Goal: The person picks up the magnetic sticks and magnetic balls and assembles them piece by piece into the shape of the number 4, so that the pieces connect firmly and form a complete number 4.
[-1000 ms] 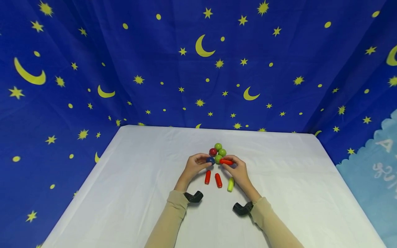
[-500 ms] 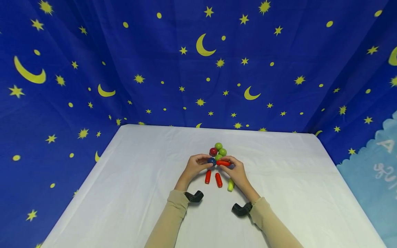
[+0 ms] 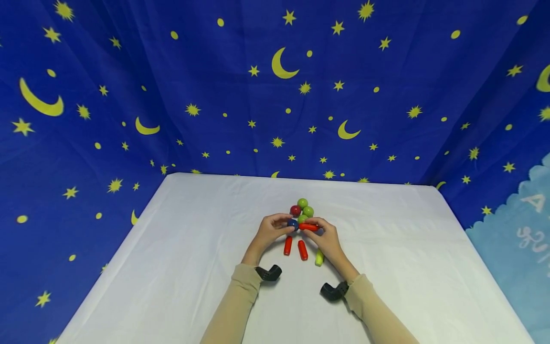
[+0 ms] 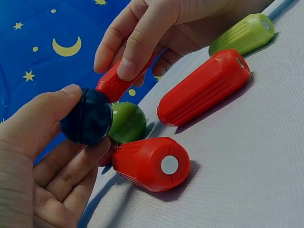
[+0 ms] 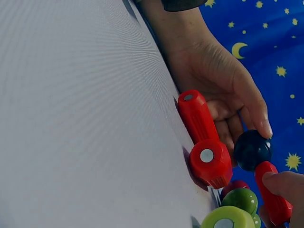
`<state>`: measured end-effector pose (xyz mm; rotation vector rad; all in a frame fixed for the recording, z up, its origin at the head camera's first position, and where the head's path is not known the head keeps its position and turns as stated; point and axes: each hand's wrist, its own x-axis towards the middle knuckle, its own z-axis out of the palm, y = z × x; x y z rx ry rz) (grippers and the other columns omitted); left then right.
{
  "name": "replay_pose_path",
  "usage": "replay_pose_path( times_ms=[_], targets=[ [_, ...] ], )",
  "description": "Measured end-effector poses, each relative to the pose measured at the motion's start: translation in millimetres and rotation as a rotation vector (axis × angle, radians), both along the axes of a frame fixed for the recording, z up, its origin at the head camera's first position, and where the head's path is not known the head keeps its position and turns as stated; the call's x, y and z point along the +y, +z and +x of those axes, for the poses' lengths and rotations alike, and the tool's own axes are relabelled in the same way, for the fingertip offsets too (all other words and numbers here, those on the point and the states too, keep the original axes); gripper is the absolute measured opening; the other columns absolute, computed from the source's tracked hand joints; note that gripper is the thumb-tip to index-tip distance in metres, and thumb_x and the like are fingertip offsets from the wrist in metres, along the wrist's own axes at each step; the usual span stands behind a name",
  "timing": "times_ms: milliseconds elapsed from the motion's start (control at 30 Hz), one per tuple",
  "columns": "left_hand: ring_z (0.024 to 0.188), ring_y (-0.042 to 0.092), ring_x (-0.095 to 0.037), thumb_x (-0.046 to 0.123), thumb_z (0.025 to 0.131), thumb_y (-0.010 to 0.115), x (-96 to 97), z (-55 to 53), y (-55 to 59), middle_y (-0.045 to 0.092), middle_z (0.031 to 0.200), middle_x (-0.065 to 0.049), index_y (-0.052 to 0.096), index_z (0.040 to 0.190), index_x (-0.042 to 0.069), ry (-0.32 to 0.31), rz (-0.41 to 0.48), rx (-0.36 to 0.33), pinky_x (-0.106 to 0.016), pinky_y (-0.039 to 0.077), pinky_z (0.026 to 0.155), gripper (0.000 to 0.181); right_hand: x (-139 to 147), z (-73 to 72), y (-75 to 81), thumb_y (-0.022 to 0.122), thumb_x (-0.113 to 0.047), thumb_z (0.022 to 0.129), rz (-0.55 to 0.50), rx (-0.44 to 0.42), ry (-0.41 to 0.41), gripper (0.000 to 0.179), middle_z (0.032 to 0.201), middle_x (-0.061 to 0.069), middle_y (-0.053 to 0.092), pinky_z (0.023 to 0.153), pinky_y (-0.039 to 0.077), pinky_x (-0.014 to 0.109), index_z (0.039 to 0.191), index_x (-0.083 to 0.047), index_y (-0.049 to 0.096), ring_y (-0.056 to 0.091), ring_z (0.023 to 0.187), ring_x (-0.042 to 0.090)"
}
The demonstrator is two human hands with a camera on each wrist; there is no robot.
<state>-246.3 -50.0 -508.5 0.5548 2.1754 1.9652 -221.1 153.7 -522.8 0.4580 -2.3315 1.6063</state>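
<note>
A deep blue curtain (image 3: pixel 240 95) printed with yellow stars, moons and dots rises behind and to the sides. Below it spreads a table (image 3: pixel 172 248) under a white cloth, and a pale blue panel (image 3: pixel 511 267) with white lettering shows at the far right edge. Two beige sleeves (image 3: pixel 227 306) reach in from the bottom, each with a black wrist device (image 3: pixel 269 273) at the cuff.

The left hand (image 3: pixel 268 234) and right hand (image 3: pixel 328 239) meet near the middle of the table, both grips narrow. The left holds a dark blue ball (image 3: pixel 292 224) between thumb and fingers, the thumb on one side and fingertips on the other. The right pinches a red rod (image 3: pixel 309 227), whose end touches the ball (both wrist views show the contact, though not whether the two are joined).

Nearer the person, a second red rod (image 3: pixel 288 245) and a third red rod (image 3: pixel 302 250) lie apart on the cloth, with a yellow-green rod (image 3: pixel 319 258) beside the right hand, partly hidden by it. Silver discs (image 4: pixel 169 165) cap their visible ends. Just beyond the held pieces sit three green balls (image 3: pixel 308 211), one close behind the dark blue ball, and a red ball (image 3: pixel 295 210) grouped with them.
</note>
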Motion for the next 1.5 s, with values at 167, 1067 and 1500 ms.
replay_pose_path(
  times_ms=[167, 1067, 1500],
  targets=[
    [0.092, 0.064, -0.014, 0.005, 0.083, 0.070, -0.9, 0.2, 1.7, 0.062, 0.116, -0.029, 0.062, 0.116, -0.010, 0.005, -0.027, 0.030, -0.017, 0.052, 0.081, 0.037, -3.2, 10.0, 19.9, 0.069, -0.001, 0.083, 0.013, -0.013, 0.024, 0.030, 0.108, 0.021, 0.068, 0.087, 0.048, 0.025, 0.111, 0.008, 0.064, 0.061, 0.097, 0.031],
    [0.080, 0.060, -0.002, 0.002, 0.084, 0.066, -2.1, -1.7, 1.5, 0.063, 0.110, -0.033, 0.062, 0.114, -0.013, 0.166, 0.106, -0.004, -0.014, 0.050, 0.074, 0.034, -0.3, 1.6, 22.1, 0.068, 0.005, 0.081, -0.091, 0.017, -0.031, 0.035, 0.101, 0.029, 0.067, 0.076, 0.051, 0.032, 0.113, 0.015, 0.059, 0.058, 0.088, 0.041],
    [0.081, 0.062, -0.001, 0.009, 0.088, 0.064, -7.4, -2.1, 0.7, 0.069, 0.102, -0.013, 0.059, 0.120, -0.011, 0.291, 0.195, -0.080, -0.035, 0.047, 0.085, 0.038, -2.2, -6.5, 21.5, 0.066, 0.008, 0.082, -0.141, 0.011, -0.035, 0.031, 0.100, 0.031, 0.065, 0.077, 0.048, 0.026, 0.110, 0.017, 0.059, 0.057, 0.093, 0.043]
  ],
)
